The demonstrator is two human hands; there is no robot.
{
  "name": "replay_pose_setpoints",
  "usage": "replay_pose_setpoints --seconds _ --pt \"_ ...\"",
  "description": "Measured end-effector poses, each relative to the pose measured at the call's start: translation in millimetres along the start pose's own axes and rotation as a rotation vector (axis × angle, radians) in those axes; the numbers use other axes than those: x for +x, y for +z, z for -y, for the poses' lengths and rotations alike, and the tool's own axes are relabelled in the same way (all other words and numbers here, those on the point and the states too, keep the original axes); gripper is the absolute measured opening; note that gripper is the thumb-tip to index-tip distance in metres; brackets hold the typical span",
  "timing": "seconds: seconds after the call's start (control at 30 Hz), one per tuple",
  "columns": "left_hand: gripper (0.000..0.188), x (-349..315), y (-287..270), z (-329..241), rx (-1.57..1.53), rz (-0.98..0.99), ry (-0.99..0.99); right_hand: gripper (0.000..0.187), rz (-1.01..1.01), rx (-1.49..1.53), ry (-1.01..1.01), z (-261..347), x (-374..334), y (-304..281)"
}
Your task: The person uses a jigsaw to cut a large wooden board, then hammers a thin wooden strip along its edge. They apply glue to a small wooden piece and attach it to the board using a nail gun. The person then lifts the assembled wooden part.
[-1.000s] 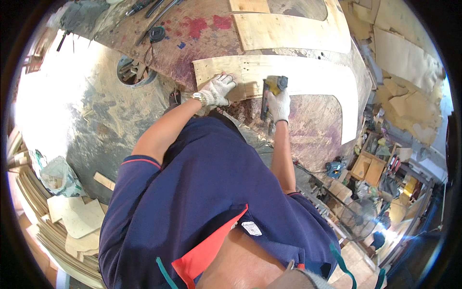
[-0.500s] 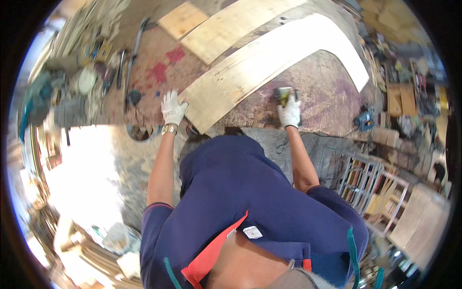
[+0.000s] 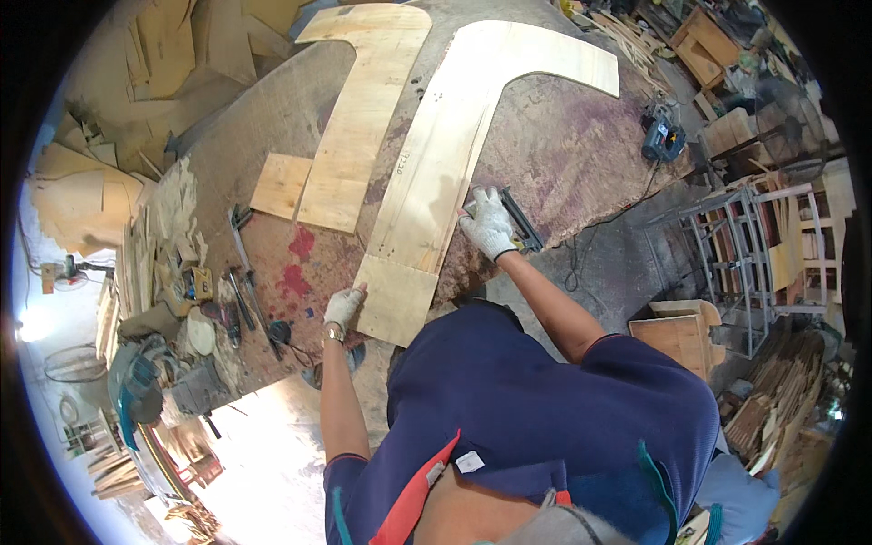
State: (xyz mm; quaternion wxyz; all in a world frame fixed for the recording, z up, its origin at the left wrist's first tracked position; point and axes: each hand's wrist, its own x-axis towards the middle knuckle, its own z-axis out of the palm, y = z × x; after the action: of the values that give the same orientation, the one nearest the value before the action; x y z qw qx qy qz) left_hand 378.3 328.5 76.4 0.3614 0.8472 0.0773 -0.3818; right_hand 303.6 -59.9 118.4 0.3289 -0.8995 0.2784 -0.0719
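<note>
A pale, hockey-stick-shaped plywood panel (image 3: 427, 173) lies on the worktable, its curved arm bending right at the far end. At its near end, a seam marks off a yellower rectangular plywood piece (image 3: 395, 300). My gloved left hand (image 3: 343, 307) grips this piece's left edge, thumb toward the top face. By the panel's right edge, my gloved right hand (image 3: 489, 224) has its fingers stretched out and apart. Just right of it lies a dark, long-bodied power tool (image 3: 522, 218), probably a nail gun, partly hidden by the hand.
A second curved panel (image 3: 354, 118) and a small board (image 3: 280, 186) lie left. A clamp bar (image 3: 245, 263), a drill (image 3: 222, 318) and a tape measure (image 3: 279, 331) sit near the table's left end. A blue jigsaw (image 3: 663, 136) rests at the right edge; a metal rack (image 3: 754, 263) stands beyond.
The view has turned, so the table appears rotated. My left hand has closed on the plywood's edge. My right hand has come off the tool toward the panel's right edge.
</note>
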Motion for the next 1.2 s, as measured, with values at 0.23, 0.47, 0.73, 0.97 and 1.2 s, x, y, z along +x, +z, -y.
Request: replay_pose_setpoints --seconds 0.23,0.47,0.73,0.97,1.2 --pt "0.053 -61.1 21.4 -31.7 0.300 -0.512 0.160 0.076 -0.020 0.100 0.147 0.6 54.9 -1.4" --pt "0.056 -110.4 29.2 -48.2 0.267 -0.705 0.286 0.077 -0.098 0.367 0.354 -18.0 101.1 -2.2" --pt "0.062 -150.6 42.8 -45.7 0.340 -0.888 0.435 0.072 0.001 1.352 0.476 -45.8 198.5 -10.6" --pt "0.057 -169.6 49.9 -39.8 0.476 -1.069 0.603 0.072 -0.217 1.419 0.552 7.3 195.4 -76.7" --pt "0.041 -176.5 36.0 -29.7 0.473 -1.301 0.893 0.064 0.040 1.962 0.010 21.7 209.7 -86.9"
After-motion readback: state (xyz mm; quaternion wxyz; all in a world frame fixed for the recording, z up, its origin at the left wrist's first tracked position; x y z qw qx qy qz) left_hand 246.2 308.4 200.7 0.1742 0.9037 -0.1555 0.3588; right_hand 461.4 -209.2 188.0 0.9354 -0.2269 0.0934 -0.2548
